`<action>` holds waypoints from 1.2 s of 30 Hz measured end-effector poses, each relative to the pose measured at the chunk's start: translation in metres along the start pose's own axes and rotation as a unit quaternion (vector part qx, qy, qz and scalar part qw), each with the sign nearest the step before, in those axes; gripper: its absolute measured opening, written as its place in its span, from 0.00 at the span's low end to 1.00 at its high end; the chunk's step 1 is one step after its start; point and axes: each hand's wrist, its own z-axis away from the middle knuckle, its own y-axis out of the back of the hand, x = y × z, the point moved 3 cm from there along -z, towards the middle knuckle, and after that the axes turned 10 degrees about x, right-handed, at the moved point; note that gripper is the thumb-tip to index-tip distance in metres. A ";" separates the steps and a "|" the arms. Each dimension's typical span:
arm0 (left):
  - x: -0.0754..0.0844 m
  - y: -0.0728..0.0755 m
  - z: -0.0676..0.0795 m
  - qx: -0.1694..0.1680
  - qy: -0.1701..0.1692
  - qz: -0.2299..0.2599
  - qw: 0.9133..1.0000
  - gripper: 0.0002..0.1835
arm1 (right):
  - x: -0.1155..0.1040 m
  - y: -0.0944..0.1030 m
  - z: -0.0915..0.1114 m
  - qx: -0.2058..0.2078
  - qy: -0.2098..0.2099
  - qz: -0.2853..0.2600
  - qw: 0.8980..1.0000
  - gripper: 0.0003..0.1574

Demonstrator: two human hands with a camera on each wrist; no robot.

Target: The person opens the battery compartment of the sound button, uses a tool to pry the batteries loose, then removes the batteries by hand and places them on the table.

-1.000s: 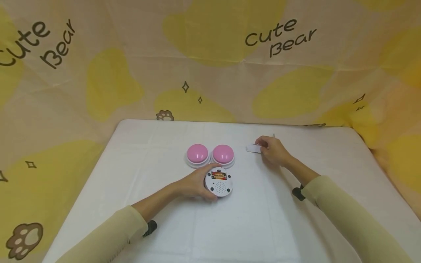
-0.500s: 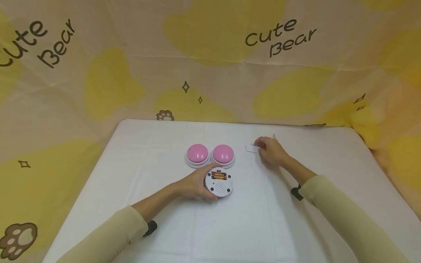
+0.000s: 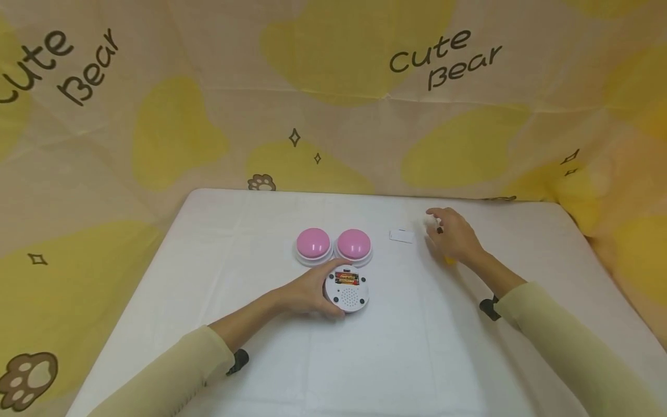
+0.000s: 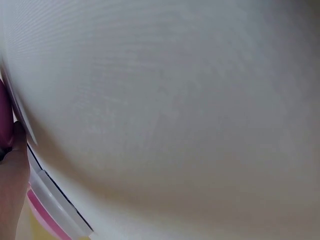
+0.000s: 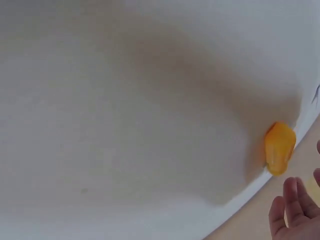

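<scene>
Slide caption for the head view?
Left hand grips an overturned button, batteries exposed; right hand beside a flat white piece.

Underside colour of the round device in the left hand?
The device has a white underside, seen best in the head view.

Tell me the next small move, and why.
Probably bring the right hand across to the batteries: they sit exposed in the upturned button, the left hand holds it, and the small white cover lies off to the side.
</scene>
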 end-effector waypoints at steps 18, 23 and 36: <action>0.003 0.001 0.001 -0.008 0.008 0.016 1.000 0.54 | 0.016 0.003 0.018 -0.029 -0.012 0.074 0.997 0.28; 0.002 0.002 0.000 -0.009 0.006 0.017 1.000 0.54 | 0.016 0.002 0.019 -0.032 -0.010 0.090 0.995 0.28; 0.004 0.002 0.000 -0.006 0.005 0.011 1.000 0.53 | 0.014 0.003 0.017 -0.029 0.017 0.059 0.998 0.25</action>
